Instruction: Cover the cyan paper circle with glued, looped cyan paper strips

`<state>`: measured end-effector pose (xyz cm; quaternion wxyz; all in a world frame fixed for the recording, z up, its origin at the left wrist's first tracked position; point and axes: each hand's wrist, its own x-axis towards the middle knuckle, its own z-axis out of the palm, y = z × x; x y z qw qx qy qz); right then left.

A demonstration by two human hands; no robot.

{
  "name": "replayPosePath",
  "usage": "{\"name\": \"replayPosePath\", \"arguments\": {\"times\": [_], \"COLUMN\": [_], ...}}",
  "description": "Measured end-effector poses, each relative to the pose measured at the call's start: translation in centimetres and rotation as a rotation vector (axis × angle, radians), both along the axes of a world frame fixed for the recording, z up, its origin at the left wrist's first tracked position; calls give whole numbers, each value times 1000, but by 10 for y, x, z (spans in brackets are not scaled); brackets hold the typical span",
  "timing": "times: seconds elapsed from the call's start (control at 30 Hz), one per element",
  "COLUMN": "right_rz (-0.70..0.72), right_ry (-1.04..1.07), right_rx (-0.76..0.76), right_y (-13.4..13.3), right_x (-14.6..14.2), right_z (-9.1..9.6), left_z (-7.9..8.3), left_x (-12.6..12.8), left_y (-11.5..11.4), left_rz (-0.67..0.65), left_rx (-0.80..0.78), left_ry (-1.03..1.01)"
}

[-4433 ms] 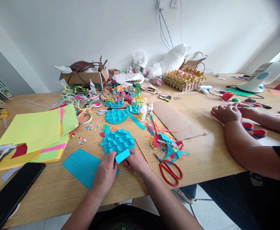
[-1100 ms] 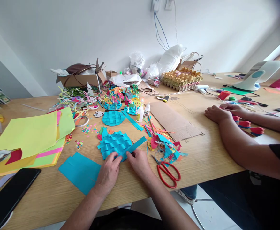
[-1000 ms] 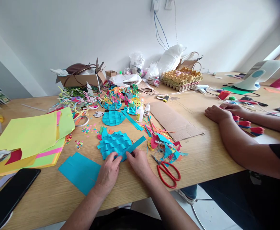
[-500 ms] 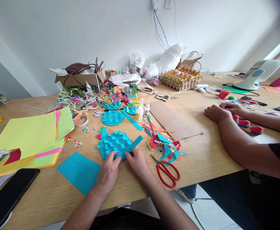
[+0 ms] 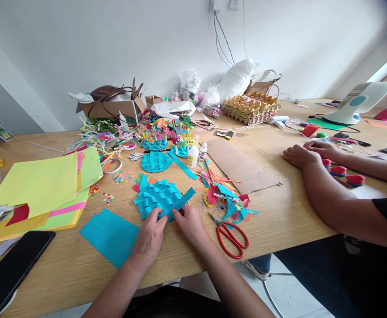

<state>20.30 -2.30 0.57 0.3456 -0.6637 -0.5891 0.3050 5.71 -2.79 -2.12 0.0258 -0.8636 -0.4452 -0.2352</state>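
Note:
A woven mat of blue paper strips [image 5: 158,194] lies on the table in front of me. My left hand [image 5: 151,232] grips its near edge between thumb and fingers. My right hand [image 5: 188,221] pinches a blue paper strip [image 5: 185,198] at the mat's right side, and the strip's free end sticks out up and to the right. Left of my hands lies a sheet of blue paper [image 5: 110,236]. Red-handled scissors [image 5: 232,238] rest on the right, below a heap of paper scraps [image 5: 231,201]. Beyond the mat is a round woven blue piece [image 5: 156,162].
Glue bottles [image 5: 193,157] stand behind the mat, beside a cardboard sheet [image 5: 239,165]. Coloured paper sheets [image 5: 37,181] and a black phone [image 5: 17,269] are on the left. At right, another person's hands [image 5: 301,155] rest on the table. Egg trays [image 5: 253,107] sit near the wall.
The strip's free end has tipped slightly down and left. Both hands stay almost in place on the mat. The view has shifted very slightly.

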Motion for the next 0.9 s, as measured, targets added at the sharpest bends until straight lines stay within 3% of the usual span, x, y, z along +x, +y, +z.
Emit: {"name": "replayPosePath", "arguments": {"times": [0.23,0.53,0.7,0.9], "right_rz": [-10,-91,-99,-40], "right_ry": [31,130,157,333], "right_rx": [-2,-17,-78,-201], "right_y": [0,3,8,11], "right_x": [1,11,21,24], "right_z": [-2,6,13,7], "left_z": [-7,-2,-3,1], "left_x": [-1,-1,-2,-3], "left_y": [1,-1,0,-1], "left_rz": [24,24,13,-19], "left_rx": [21,-86,-71,10], "left_ry": [49,52,33,-10]}}
